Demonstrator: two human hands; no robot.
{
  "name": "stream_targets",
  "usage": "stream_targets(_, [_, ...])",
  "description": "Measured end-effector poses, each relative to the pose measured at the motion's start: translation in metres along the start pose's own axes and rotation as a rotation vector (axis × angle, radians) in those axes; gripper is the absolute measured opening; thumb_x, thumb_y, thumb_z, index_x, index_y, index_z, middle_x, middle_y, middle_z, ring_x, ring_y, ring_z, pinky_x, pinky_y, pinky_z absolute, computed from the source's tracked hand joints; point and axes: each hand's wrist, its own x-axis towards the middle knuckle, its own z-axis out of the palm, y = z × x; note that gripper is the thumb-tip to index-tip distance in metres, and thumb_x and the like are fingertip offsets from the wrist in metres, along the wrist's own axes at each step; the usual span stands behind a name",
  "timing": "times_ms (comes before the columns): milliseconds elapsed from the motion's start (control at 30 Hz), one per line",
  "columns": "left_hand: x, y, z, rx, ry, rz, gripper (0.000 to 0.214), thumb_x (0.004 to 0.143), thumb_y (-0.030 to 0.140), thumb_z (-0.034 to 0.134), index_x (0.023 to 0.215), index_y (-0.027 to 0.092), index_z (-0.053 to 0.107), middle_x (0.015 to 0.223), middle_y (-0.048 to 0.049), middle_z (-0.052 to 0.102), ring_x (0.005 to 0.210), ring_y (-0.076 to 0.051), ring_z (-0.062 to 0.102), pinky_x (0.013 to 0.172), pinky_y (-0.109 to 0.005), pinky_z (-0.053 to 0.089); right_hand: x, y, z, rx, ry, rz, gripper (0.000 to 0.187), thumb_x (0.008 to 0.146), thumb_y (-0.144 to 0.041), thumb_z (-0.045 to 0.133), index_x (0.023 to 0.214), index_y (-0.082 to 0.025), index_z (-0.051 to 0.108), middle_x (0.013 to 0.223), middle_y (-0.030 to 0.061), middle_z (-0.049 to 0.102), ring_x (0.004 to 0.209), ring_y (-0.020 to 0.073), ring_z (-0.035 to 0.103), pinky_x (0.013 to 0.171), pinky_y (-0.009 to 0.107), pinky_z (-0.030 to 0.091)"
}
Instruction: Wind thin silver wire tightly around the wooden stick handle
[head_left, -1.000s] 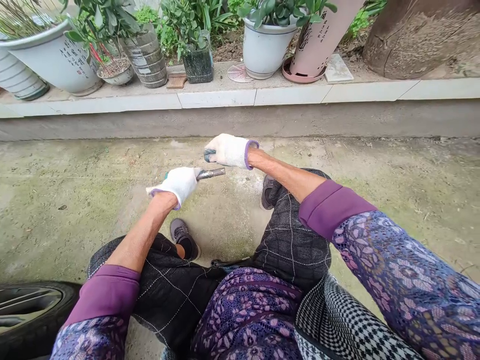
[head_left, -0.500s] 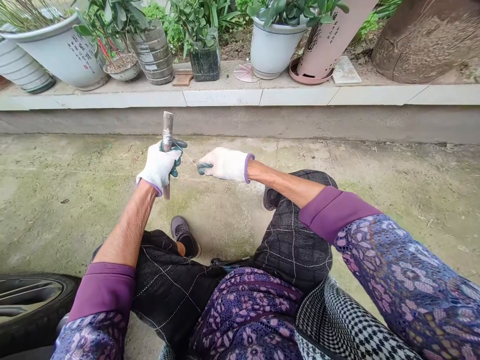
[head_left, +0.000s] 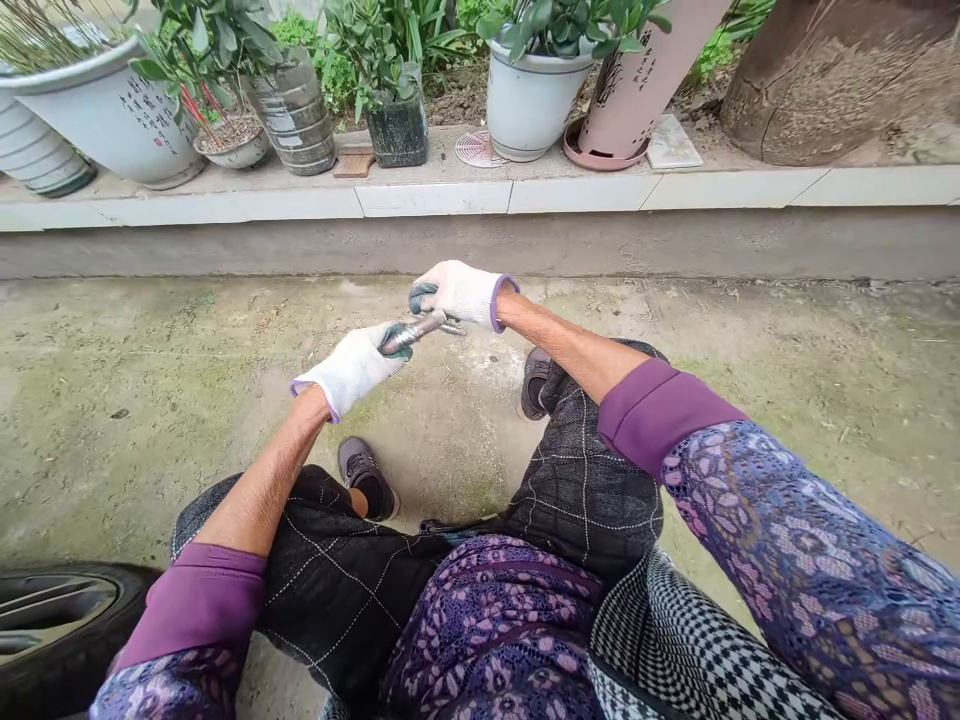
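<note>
My left hand (head_left: 358, 366), in a white knit glove with dark green palm and fingers, is closed around a short wooden stick (head_left: 433, 320). Silvery wire (head_left: 407, 336) is wound round the stick near its far end, which tilts up to the right. Close above that end is my right hand (head_left: 460, 292), in a matching glove, its fingers curled in a pinch. The strand between the stick and the right hand is too thin to make out now. Most of the stick's lower part is hidden by the left glove.
Potted plants stand along a tiled ledge (head_left: 435, 200), among them a white pot (head_left: 529, 105) and a tall pink pot (head_left: 622, 100). A tree trunk (head_left: 832, 90) rises at the right. A tyre (head_left: 82, 640) lies at the lower left on the concrete floor (head_left: 150, 400).
The stick has swung from upright to tilted right, its top now beside my right hand. My left hand has moved right and slightly down; my right hand has risen slightly.
</note>
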Motion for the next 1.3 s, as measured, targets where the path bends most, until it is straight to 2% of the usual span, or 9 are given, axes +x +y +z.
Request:
stream_targets(233, [-0.012, 0.022, -0.037, -0.661, 0.331, 0.058, 0.035, 0.095, 0.039, 0.054, 0.124, 0.021, 0.063, 0.056, 0.0065, 0.042, 0.040, -0.008, 0.030, 0.036, -0.020, 0.031, 0.004, -0.017, 0.019, 0.367, -0.014, 0.061, 0.017, 0.087, -0.006, 0.053, 0.089, -0.011, 0.069, 0.060, -0.0016, 0.062, 0.048, 0.0066, 0.052, 0.048, 0.017, 0.041])
stream_targets(333, [-0.007, 0.021, -0.046, -0.883, 0.341, 0.153, 0.028, 0.098, 0.033, 0.051, 0.118, 0.018, 0.065, 0.057, 0.0062, 0.047, 0.040, -0.007, 0.031, 0.037, -0.021, 0.039, 0.004, -0.020, 0.025, 0.278, -0.013, 0.022, 0.022, 0.090, -0.009, 0.050, 0.098, -0.012, 0.071, 0.071, 0.0023, 0.068, 0.057, 0.0102, 0.060, 0.056, 0.020, 0.049])
stream_targets(433, [0.000, 0.019, -0.048, -1.046, 0.437, 0.053, 0.016, 0.092, 0.025, 0.057, 0.102, 0.016, 0.065, 0.065, 0.0037, 0.058, 0.047, -0.008, 0.046, 0.046, -0.023, 0.048, -0.001, -0.014, 0.024, -0.010, 0.112, -0.126, 0.026, 0.092, -0.016, 0.055, 0.112, -0.016, 0.071, 0.107, 0.0086, 0.073, 0.091, 0.0188, 0.068, 0.083, 0.031, 0.055])
stream_targets(533, [0.009, 0.015, -0.038, -1.135, 0.553, -0.103, 0.010, 0.085, 0.024, 0.064, 0.092, 0.017, 0.062, 0.067, 0.0019, 0.063, 0.056, -0.011, 0.058, 0.055, -0.024, 0.054, -0.012, -0.008, 0.025, -0.204, 0.407, -0.158, 0.032, 0.091, -0.024, 0.060, 0.121, -0.018, 0.069, 0.128, 0.0118, 0.066, 0.117, 0.0278, 0.060, 0.102, 0.044, 0.047])
stream_targets(600, [0.017, 0.014, -0.026, -1.215, 0.572, -0.146, 0.014, 0.082, 0.026, 0.067, 0.089, 0.018, 0.059, 0.068, 0.0009, 0.066, 0.059, -0.012, 0.062, 0.060, -0.025, 0.057, -0.019, -0.007, 0.035, -0.099, 0.503, -0.130, 0.029, 0.091, -0.025, 0.057, 0.116, -0.018, 0.069, 0.123, 0.0112, 0.068, 0.116, 0.0269, 0.060, 0.102, 0.043, 0.047])
stream_targets(833, [0.033, 0.030, 0.022, -1.442, 0.543, -0.128, 0.021, 0.080, 0.026, 0.070, 0.088, 0.019, 0.053, 0.068, 0.0018, 0.065, 0.062, -0.012, 0.067, 0.068, -0.026, 0.058, -0.038, -0.016, 0.102, 0.505, 0.363, 0.008, 0.030, 0.072, -0.027, 0.067, 0.100, -0.020, 0.062, 0.086, -0.0009, 0.068, 0.078, 0.0152, 0.062, 0.076, 0.029, 0.054])
stream_targets(1000, [0.027, 0.037, 0.029, -1.393, 0.316, 0.021, 0.008, 0.087, 0.022, 0.061, 0.087, 0.016, 0.055, 0.072, 0.0012, 0.063, 0.061, -0.010, 0.062, 0.070, -0.026, 0.057, -0.076, -0.014, 0.080, 0.648, 0.412, 0.201, 0.036, 0.078, -0.043, 0.060, 0.107, -0.022, 0.056, 0.063, -0.0090, 0.050, 0.044, 0.0085, 0.043, 0.039, 0.020, 0.038])
stream_targets(1167, [0.015, 0.040, 0.042, -1.116, 0.144, 0.126, 0.003, 0.084, 0.016, 0.056, 0.085, 0.014, 0.058, 0.076, -0.0028, 0.064, 0.065, -0.012, 0.061, 0.067, -0.026, 0.053, -0.115, 0.004, 0.053, 0.692, 0.387, 0.197, 0.040, 0.075, -0.050, 0.061, 0.103, -0.021, 0.056, 0.068, -0.0061, 0.055, 0.045, 0.0080, 0.045, 0.036, 0.020, 0.038])
stream_targets(1300, [0.001, 0.040, 0.052, -0.581, 0.103, 0.209, 0.011, 0.083, 0.021, 0.056, 0.083, 0.016, 0.067, 0.080, -0.0039, 0.063, 0.072, -0.015, 0.058, 0.070, -0.027, 0.050, -0.130, 0.024, 0.052, 0.565, 0.465, 0.309, 0.038, 0.073, -0.054, 0.063, 0.089, -0.021, 0.055, 0.060, -0.0073, 0.049, 0.042, 0.0074, 0.038, 0.034, 0.020, 0.034])
